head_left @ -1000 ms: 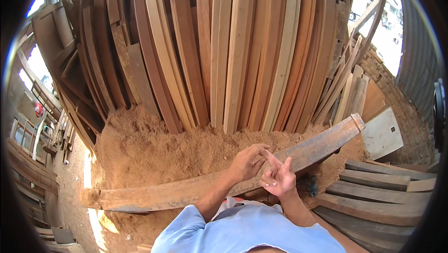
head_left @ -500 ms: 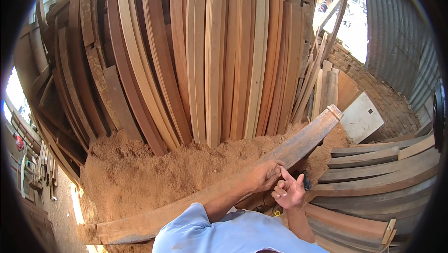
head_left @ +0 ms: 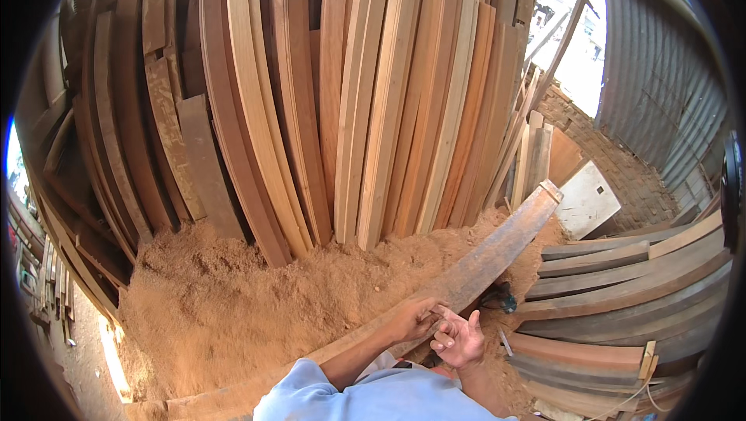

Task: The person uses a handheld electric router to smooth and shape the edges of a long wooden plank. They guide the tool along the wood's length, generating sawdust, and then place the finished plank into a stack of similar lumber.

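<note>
My left hand [head_left: 418, 319] reaches across my front with its fingers bent and closed around the tip of my right index finger. Palm up, my right hand [head_left: 460, 340] has its index finger stretched toward the left one and its thumb raised apart. Its other fingers are half curled, and no object shows in the palm. Both hands are above a long, worn wooden beam [head_left: 497, 241] that slants from lower left to upper right. Beside the beam, right of my hands, lies a dark tool-like object [head_left: 503, 298], only partly visible.
Sawdust [head_left: 233, 320] is heaped along the beam's far side. Tall boards [head_left: 388, 110] lean upright behind it. Stacked planks [head_left: 614, 297] lie at right, with a white panel [head_left: 588, 200] beyond them. A corrugated metal sheet [head_left: 657, 56] stands at far right.
My view has tilted, so the upright boards lean further right in the picture. My hands, still together, sit lower and further left. More of the dark object beside the beam shows.
</note>
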{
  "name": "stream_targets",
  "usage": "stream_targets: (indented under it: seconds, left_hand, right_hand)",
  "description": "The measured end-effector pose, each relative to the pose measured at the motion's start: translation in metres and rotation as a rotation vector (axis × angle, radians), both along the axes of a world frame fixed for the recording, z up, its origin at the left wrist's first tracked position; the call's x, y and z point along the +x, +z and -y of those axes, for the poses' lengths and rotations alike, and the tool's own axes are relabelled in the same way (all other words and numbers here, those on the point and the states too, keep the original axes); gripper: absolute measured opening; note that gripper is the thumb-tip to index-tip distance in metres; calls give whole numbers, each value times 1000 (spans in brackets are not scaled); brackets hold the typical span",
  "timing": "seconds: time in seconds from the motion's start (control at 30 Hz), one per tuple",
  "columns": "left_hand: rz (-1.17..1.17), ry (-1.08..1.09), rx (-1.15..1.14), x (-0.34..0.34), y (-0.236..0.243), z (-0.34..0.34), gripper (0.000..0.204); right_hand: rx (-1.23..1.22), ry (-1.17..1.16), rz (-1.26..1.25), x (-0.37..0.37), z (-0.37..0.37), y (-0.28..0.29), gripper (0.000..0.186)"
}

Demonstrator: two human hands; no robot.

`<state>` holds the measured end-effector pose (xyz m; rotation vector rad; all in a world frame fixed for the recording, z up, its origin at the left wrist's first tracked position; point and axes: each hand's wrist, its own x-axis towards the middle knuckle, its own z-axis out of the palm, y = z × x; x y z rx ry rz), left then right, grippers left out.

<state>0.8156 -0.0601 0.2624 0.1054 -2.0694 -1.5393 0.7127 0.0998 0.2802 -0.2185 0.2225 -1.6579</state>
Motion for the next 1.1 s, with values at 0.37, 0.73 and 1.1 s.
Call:
stream_targets:
  seconds: [0.37, 0.73, 1.1]
  left_hand:
    - [-55, -368, 500, 1, -20, -27, 6]
    - [254, -776, 692, -60, -35, -61, 35]
    - [568, -1322, 603, -88, -3, -231, 20]
  right_hand:
    - [107, -286, -56, 46, -34, 1, 96]
    - [-6, -629, -91, 50, -99, -5, 87]
    - [143, -1179, -157, 107, -215, -40, 67]
